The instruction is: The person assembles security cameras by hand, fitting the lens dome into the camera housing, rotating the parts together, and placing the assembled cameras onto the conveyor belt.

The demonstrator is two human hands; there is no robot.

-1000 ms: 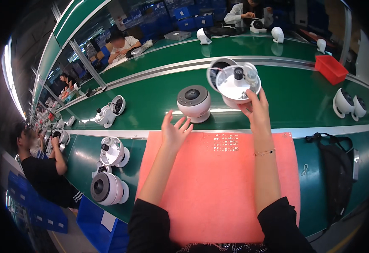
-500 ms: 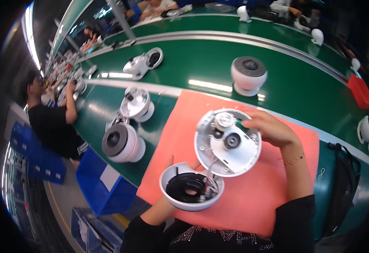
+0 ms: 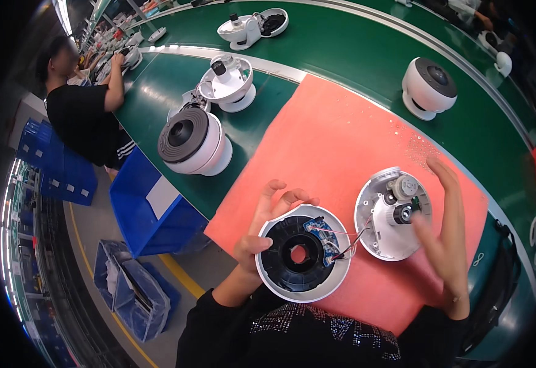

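My left hand [image 3: 254,245] grips a white camera housing half [image 3: 343,276] by its left rim, thumb on the edge and fingers behind. Inside it sit a black ring with a central hole and a blue circuit board [image 3: 323,236]. Thin wires [image 3: 355,240] run from that board to the other round white half [image 3: 379,236], on the pink mat, which carries a round metal motor and a black lens. Beside this second half is my right hand [image 3: 448,245], fingers apart and thumb blurred in front of its right edge; it holds nothing.
The pink mat [image 3: 304,147] lies on a green bench. To its left stand a white camera unit [image 3: 197,144] and an opened one [image 3: 228,86]. Another unit [image 3: 430,89] stands beyond the mat. Blue bin [image 3: 139,208] and a co-worker [image 3: 78,104] are at left; a black bag [image 3: 501,282] is at right.
My right hand has let go of the half with the motor, which now lies lower on the mat. My left hand has brought its half up and rightward, turning its inside into view. The view has shifted.
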